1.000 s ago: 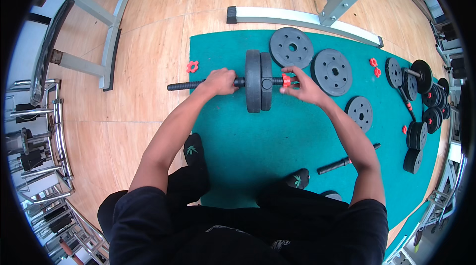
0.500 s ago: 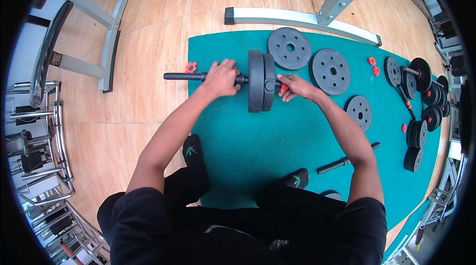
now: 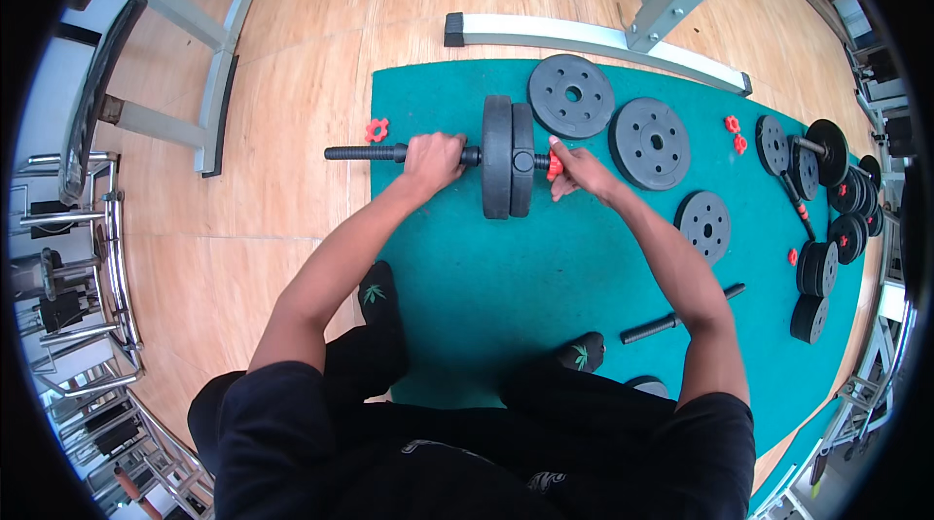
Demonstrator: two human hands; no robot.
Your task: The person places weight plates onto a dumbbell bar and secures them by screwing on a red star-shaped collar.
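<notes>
Dumbbell (image 3: 496,158) held over a green mat (image 3: 506,286) carries two black plates (image 3: 522,201) toward one end, its left end (image 3: 358,153) bare, as a left hand (image 3: 434,160) grips the bar and a right hand (image 3: 582,172) fingers a red nut (image 3: 556,166), tightness hard to judge.

Can read no word or number, only make out pale, illegible marks (image 3: 547,481) on the black shirt (image 3: 389,481) and a green leaf sign (image 3: 374,294) on each dark sock (image 3: 379,277).
</notes>
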